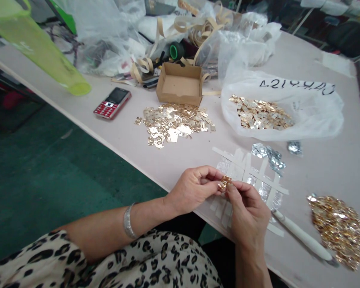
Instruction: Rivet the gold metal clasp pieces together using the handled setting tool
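Small gold metal clasp plate (226,183) pinched between fingertips of the half-closed left hand (193,190) and half-closed right hand (247,212) — held up clear of a silver foil sheet crossed by white tape strips (228,168); loose heap of gold metal plates (174,124) spread ahead — within easy reach.

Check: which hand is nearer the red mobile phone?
Left hand. The red mobile phone lies up the table from it, not touching; the right hand is farther from the phone, beyond the left hand.
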{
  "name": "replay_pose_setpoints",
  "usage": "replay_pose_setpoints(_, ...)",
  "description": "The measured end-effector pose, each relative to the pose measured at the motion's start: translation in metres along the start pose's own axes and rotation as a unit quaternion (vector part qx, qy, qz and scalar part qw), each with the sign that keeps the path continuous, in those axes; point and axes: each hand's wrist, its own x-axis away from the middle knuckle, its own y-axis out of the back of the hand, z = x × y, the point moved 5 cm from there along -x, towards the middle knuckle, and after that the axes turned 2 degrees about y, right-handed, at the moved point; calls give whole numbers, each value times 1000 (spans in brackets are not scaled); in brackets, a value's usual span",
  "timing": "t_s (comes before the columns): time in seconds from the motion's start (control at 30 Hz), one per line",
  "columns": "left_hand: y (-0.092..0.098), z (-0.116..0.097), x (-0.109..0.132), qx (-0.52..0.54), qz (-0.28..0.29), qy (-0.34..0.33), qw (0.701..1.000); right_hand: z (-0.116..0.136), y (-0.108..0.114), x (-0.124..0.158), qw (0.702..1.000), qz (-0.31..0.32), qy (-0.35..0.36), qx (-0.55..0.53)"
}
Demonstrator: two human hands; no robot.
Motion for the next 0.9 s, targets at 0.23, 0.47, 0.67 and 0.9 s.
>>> replay_pose_setpoints(0.23, -8, 13, -6, 106, -10, 51, 993, 0, 2, 1, 997, -50, 42, 44)
replay_pose_setpoints(0.47, 7, -11, -26, 50, -42, -35, 997, 23, 45, 2, 984, -122, 99, 82)
replay_pose_setpoints(0.67, 32, -11, -1, -50, -46, -57, 996, -24, 51, 91, 973, 193, -75, 101)
replay_pose_setpoints(0.9, 34, -7, 5, -100, -42, -99, 989, -108, 42, 143, 860, 240, -136, 429)
